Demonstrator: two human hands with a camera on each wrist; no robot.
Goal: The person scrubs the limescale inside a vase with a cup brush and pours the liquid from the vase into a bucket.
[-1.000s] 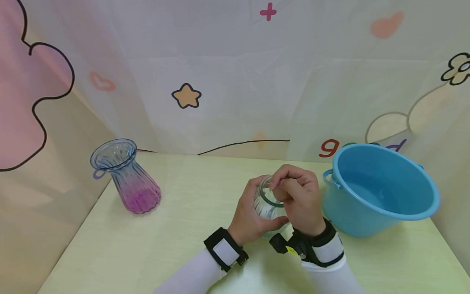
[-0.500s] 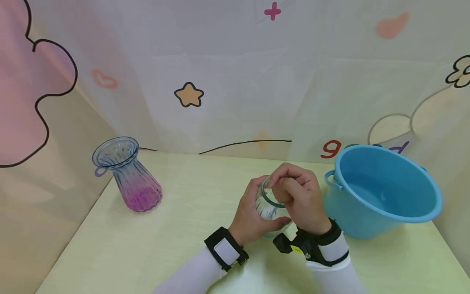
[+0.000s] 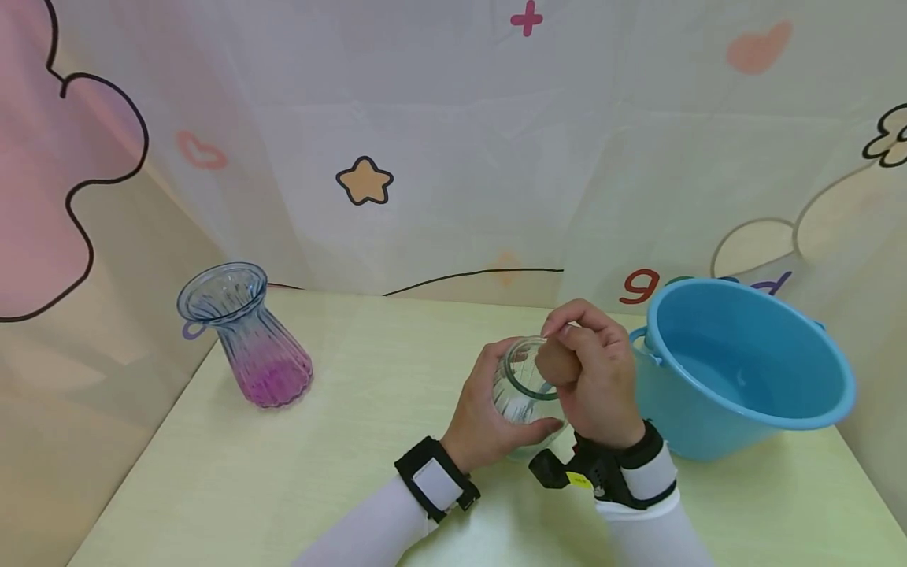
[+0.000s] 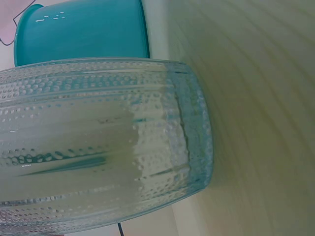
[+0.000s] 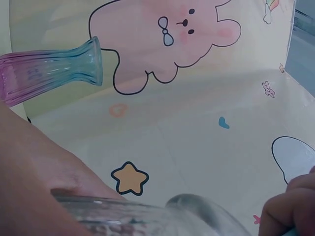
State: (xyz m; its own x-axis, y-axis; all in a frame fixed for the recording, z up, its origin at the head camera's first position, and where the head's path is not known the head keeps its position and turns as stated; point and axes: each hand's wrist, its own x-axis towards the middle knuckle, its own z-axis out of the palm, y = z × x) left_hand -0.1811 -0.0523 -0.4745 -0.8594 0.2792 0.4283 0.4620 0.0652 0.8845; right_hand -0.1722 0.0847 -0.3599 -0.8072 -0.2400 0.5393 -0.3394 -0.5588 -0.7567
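Observation:
A clear ribbed glass jar (image 3: 520, 407) stands on the table with its round mouth up. My left hand (image 3: 482, 409) grips it around the side, thumb in front. Over the mouth, my right hand (image 3: 591, 378) is curled around a thin bluish stick-like thing (image 3: 545, 387) whose lower part slants into the jar. Its top is hidden in the fingers. In the left wrist view the dimpled wall of the jar (image 4: 98, 137) fills much of the picture, with a blurred teal streak (image 4: 74, 165) showing through. The right wrist view shows curled right fingers (image 5: 290, 209) beside the jar's rim.
A light blue bucket (image 3: 659, 409) stands close to the right hand, its handle toward the jar. On the left is a blue-to-pink glass vase (image 3: 262, 339) with a small purple ring (image 3: 193, 331) at its neck. A printed cloth (image 3: 439, 157) hangs behind the table.
My right hand has shifted right and slightly up at the jar's mouth, showing more of the opening and the bluish stick-like thing. The left hand and jar have stayed put.

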